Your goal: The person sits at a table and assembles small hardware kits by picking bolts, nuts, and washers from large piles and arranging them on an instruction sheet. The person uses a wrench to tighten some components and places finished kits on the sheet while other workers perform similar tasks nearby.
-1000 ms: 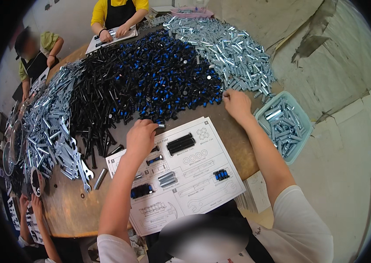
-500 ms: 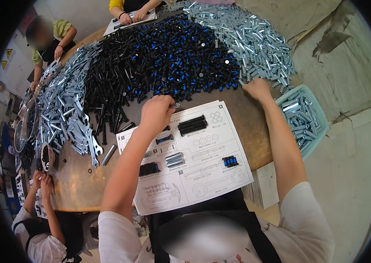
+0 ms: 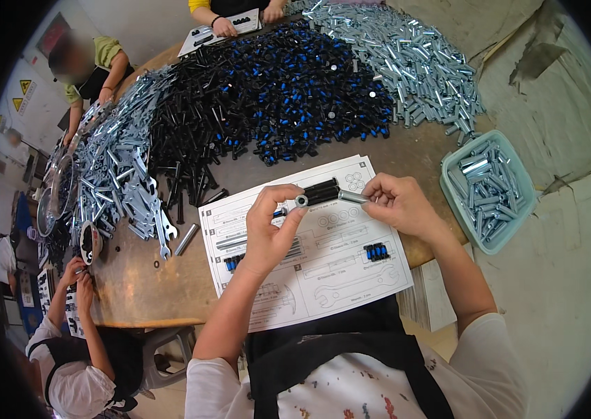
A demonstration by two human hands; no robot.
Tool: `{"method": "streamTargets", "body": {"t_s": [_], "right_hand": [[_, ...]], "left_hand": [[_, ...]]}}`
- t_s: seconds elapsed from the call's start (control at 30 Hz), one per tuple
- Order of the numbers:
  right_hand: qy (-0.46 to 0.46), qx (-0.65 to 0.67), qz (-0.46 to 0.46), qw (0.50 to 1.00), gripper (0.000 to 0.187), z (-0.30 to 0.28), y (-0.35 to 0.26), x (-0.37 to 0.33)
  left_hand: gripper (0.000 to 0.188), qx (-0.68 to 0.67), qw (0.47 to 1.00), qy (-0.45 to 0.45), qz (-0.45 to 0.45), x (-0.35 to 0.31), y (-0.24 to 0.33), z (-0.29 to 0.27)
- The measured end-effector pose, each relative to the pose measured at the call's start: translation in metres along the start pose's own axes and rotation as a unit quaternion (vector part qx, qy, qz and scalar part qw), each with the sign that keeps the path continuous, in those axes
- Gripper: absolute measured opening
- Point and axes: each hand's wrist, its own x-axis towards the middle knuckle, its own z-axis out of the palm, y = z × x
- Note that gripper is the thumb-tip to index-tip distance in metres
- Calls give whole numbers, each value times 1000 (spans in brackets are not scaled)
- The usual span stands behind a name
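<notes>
I'm holding one metal sleeve [image 3: 301,201] in my left hand [image 3: 267,229], thumb and index finger pinching it so its hollow end is facing up toward me, while my right hand [image 3: 408,207] is gripping a second metal sleeve [image 3: 352,196] by its right end. The fingers on both sides are parting only as far as each sleeve's thickness. The two are hovering above the printed sheet [image 3: 397,272] at the near edge of the bench [image 3: 170,297], with black bolts [image 3: 322,190] showing between them. As I'm judging it, the step in hand is handling this pair over the sheet, where longer silver tubes [image 3: 229,241] and blue-banded bolts [image 3: 376,251] are lying too. Setting either sleeve down would be calling for lowering it level and loosening the pinch gently, without nudging the black bolts. My left hand is hiding part of the sheet, so I'm not telling what is lying there. A pale green bin [image 3: 451,188] of sleeves is standing on my right.
</notes>
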Motion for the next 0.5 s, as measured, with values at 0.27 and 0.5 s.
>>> {"method": "streamTargets", "body": {"t_s": [0.27, 0.5], "right_hand": [[-173, 558, 220, 781, 21, 15, 25, -4], [-216, 622, 222, 719, 26, 22, 23, -10]], "left_hand": [[21, -655, 635, 31, -407, -7, 7, 13], [17, -691, 557, 51, -459, -7, 12, 30]]}}
